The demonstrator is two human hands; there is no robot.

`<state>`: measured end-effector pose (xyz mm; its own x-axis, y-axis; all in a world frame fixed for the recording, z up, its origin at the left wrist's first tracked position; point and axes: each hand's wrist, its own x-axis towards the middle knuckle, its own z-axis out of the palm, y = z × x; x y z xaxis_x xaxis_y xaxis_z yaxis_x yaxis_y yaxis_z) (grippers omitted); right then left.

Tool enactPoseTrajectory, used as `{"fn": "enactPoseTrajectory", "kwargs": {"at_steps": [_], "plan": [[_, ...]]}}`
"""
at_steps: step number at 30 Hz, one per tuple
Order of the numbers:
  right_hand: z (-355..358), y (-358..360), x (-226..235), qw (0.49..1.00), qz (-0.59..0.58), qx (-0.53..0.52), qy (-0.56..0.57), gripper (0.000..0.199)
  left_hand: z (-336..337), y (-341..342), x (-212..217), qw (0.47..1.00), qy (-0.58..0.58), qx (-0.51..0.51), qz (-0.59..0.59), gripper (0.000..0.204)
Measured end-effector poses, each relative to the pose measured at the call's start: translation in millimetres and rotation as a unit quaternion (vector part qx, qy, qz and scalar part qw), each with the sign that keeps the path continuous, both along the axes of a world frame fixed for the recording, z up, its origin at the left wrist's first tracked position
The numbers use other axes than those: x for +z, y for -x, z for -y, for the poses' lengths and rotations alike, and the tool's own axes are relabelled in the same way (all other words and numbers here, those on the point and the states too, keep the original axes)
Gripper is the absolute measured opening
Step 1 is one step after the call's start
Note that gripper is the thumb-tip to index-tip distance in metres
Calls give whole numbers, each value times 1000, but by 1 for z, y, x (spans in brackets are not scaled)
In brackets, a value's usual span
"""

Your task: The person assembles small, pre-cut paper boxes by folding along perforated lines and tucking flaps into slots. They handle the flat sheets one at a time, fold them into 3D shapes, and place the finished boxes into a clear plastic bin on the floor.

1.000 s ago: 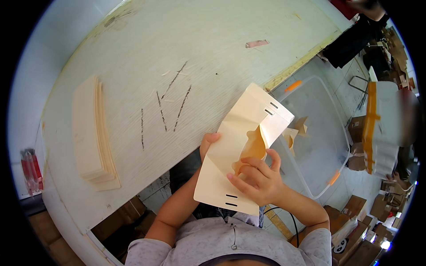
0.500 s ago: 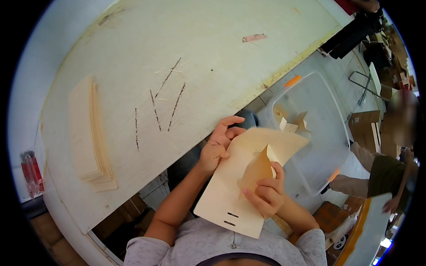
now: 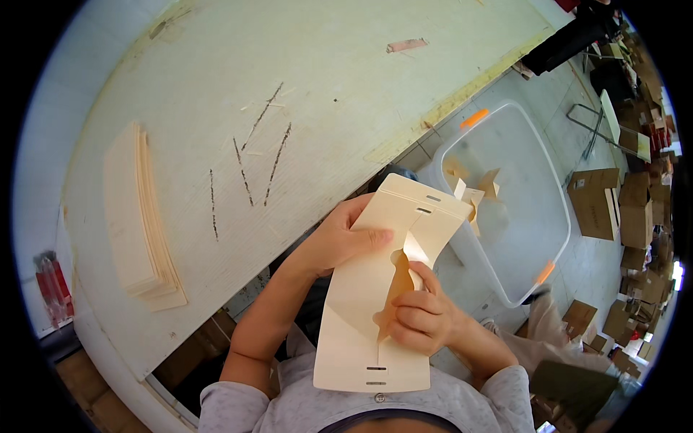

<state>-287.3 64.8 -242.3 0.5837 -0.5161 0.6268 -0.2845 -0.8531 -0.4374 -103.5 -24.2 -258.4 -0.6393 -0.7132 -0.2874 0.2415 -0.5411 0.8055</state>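
Observation:
A long cream die-cut card sheet [image 3: 345, 317], with short slots near both ends, is held out in front of my chest. My left hand [image 3: 343, 242] grips its left edge near the far end, thumb lying on top. My right hand [image 3: 426, 310] is closed at the middle of the sheet, fingers curled at the edge of a notched opening where the card is bent up. What exactly its fingertips pinch is partly hidden. A stack of similar cream card sheets [image 3: 130, 216] lies on the table at the left.
The pale table [image 3: 346, 65] carries dark streaks and a pinkish tape strip [image 3: 406, 45]. Right of it, a clear plastic bin [image 3: 567, 224] with orange handles holds folded card scraps [image 3: 491, 184]. Cardboard boxes [image 3: 593, 204] stand farther right. Another person's legs [image 3: 545, 328] are beside the bin.
The card sheet has turned more lengthwise and flatter, with its far end now showing slots. My left hand has shifted its thumb onto the sheet; my right hand has moved slightly left and down.

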Motion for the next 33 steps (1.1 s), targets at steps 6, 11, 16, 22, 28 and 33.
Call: {"fn": "enactPoseTrajectory", "kwargs": {"at_steps": [6,11,16,22,28,33], "plan": [[-6,1,5,998,-49,-19,20,11,-9,1,1,998,27,18,56,35],[-9,-4,4,997,-50,-46,31,12,-12,-21,-7,994,86,-33,62,35],[-10,-5,0,994,-45,-98,31,12,-12,-31,-15,994,70,-55,59,40],[-16,-3,-3,980,-63,-181,46,17,-12,-33,-18,994,87,-70,13,40],[-14,5,-10,975,-15,-221,35,27,-12,-35,-21,994,60,-83,-33,44],[-12,-5,-17,814,358,-317,-331,58,-16,-36,-26,993,51,-82,-62,49]]}}
